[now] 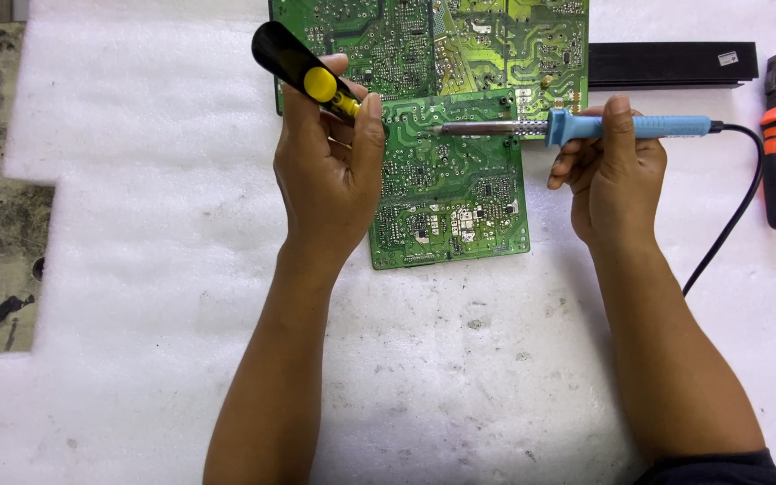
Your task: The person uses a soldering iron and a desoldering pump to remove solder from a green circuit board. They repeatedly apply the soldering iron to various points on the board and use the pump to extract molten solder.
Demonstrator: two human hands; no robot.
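Right now my right hand [612, 180] fingers grip the blue soldering iron [626, 127], tip on the small green circuit board [449, 180] mid-surface near the far edge; left hand [330, 171] clamps the yellow-black screwdriver [303, 74]. Board looks stiff, light, fragile: hold by edges.

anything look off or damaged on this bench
Nothing looks broken. The white foam mat is dirty and speckled, and the bare surface at its left edge is heavily stained. The circuit board lies flat.
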